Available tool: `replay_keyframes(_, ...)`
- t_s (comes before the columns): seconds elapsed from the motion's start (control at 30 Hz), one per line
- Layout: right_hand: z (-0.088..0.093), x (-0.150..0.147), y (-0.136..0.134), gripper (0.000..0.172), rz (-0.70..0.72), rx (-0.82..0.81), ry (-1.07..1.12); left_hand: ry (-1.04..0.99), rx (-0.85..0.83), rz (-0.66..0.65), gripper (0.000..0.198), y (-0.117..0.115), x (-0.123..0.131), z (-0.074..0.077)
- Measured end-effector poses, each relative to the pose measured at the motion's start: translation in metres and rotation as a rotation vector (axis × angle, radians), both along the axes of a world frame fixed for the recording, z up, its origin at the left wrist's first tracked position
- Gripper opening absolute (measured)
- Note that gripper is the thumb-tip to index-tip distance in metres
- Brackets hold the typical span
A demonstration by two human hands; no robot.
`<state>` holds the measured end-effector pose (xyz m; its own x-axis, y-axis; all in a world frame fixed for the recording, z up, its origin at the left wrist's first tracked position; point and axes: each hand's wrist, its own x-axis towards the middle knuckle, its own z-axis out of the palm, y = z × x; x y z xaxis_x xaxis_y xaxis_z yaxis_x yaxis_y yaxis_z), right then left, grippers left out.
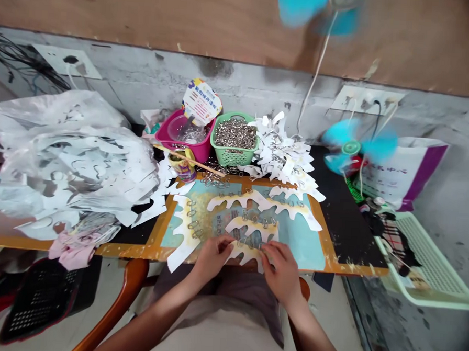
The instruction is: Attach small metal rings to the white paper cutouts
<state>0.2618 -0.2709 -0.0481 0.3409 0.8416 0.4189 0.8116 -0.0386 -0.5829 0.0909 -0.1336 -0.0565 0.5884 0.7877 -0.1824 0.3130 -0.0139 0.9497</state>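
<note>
My left hand [212, 258] and my right hand [280, 269] are at the front edge of a printed board [301, 247], with their fingertips pinching a white scalloped paper strip [246, 255] from either side. Small metal rings sit along this strip, partly hidden by my fingers. Just beyond it lies a shorter ringed paper strip [249, 226]. A longer one [264, 202] crosses the board farther back, and another [184, 241] runs down its left side, overhanging the front edge.
A green basket of metal rings [234, 136] and a pink basket [181, 136] stand at the back, beside a heap of ringed paper strips [283, 152]. A paper-filled plastic bag [62, 156] lies left. A spinning blue fan [354, 147] stands right.
</note>
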Motion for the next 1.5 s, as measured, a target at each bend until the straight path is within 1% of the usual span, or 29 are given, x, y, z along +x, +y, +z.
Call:
replay_keyframes(0.07,-0.002,0.014,0.007,0.019,-0.033,-0.029,-0.05,-0.009,0.004,0.022,0.023,0.002,-0.002,0.0)
replay_keyframes(0.1,-0.002,0.021,0.01,0.019,-0.074,-0.057,-0.07,-0.017,0.007,0.018,0.022,0.002,-0.002,0.001)
replay_keyframes(0.17,-0.001,0.033,0.013,0.021,-0.183,-0.15,-0.081,-0.025,0.026,-0.016,0.019,0.0,-0.003,0.002)
replay_keyframes(0.23,0.002,0.04,0.016,0.028,-0.248,-0.274,-0.053,-0.02,0.047,-0.054,0.018,-0.002,-0.004,0.004)
replay_keyframes(0.3,0.005,0.043,0.019,0.03,-0.256,-0.386,-0.009,-0.004,0.062,-0.067,0.018,-0.005,-0.007,0.005)
replay_keyframes(0.37,0.007,0.047,0.021,0.026,-0.252,-0.455,0.034,0.011,0.075,-0.065,0.019,-0.005,-0.012,0.005)
replay_keyframes(0.43,0.008,0.055,0.023,0.025,-0.267,-0.463,0.085,0.015,0.083,-0.063,0.021,-0.002,-0.017,0.004)
replay_keyframes(0.53,0.007,0.081,0.022,0.026,-0.294,-0.409,0.166,0.009,0.079,-0.045,0.022,0.007,-0.025,0.003)
replay_keyframes(0.63,0.003,0.113,0.018,0.026,-0.247,-0.384,0.242,0.02,0.069,0.011,0.021,0.016,-0.029,0.002)
replay_keyframes(0.73,-0.002,0.143,0.005,0.024,-0.289,-0.387,0.196,-0.009,0.047,0.05,0.019,0.021,-0.026,-0.002)
replay_keyframes(0.77,-0.003,0.152,-0.003,0.022,-0.323,-0.388,0.163,-0.03,0.037,0.061,0.019,0.022,-0.025,-0.004)
replay_keyframes(0.83,-0.006,0.17,-0.021,0.019,-0.404,-0.446,0.064,-0.071,0.018,0.079,0.017,0.023,-0.022,-0.009)
replay_keyframes(0.9,-0.007,0.186,-0.042,0.022,-0.503,-0.49,-0.063,-0.104,0.002,0.091,0.016,0.023,-0.02,-0.015)
replay_keyframes(1.0,-0.003,0.196,-0.065,0.026,-0.486,-0.446,-0.117,-0.144,-0.018,0.101,0.015,0.023,-0.018,-0.019)
replay_keyframes(1.07,0.006,0.185,-0.067,0.029,-0.544,-0.331,-0.082,-0.154,-0.025,0.102,0.015,0.022,-0.018,-0.02)
replay_keyframes(1.1,0.012,0.172,-0.063,0.029,-0.614,-0.237,-0.07,-0.154,-0.028,0.103,0.016,0.021,-0.018,-0.02)
replay_keyframes(1.13,0.017,0.155,-0.055,0.028,-0.619,-0.139,-0.032,-0.154,-0.033,0.107,0.016,0.02,-0.018,-0.02)
replay_keyframes(1.17,0.023,0.133,-0.044,0.024,-0.537,-0.06,0.025,-0.154,-0.041,0.109,0.017,0.019,-0.019,-0.02)
replay_keyframes(1.2,0.027,0.109,-0.031,0.02,-0.385,-0.021,0.089,-0.155,-0.051,0.11,0.018,0.017,-0.019,-0.02)
replay_keyframes(1.27,0.031,0.056,0.001,0.018,-0.057,-0.033,0.193,-0.163,-0.07,0.115,0.019,0.015,-0.02,-0.021)
replay_keyframes(1.3,0.031,0.031,0.016,0.016,0.058,-0.045,0.209,-0.17,-0.075,0.117,0.02,0.013,-0.02,-0.022)
replay_keyframes(1.33,0.028,0.009,0.031,0.016,0.14,-0.058,0.207,-0.181,-0.079,0.121,0.021,0.011,-0.02,-0.022)
replay_keyframes(1.4,0.021,-0.023,0.053,0.017,0.181,-0.091,0.192,-0.213,-0.095,0.138,0.023,0.008,-0.021,-0.023)
replay_keyframes(1.43,0.016,-0.032,0.061,0.017,0.175,-0.099,0.188,-0.229,-0.111,0.147,0.024,0.007,-0.021,-0.023)
replay_keyframes(1.5,0.009,-0.035,0.067,0.018,0.164,-0.119,0.197,-0.251,-0.141,0.169,0.027,0.004,-0.022,-0.021)
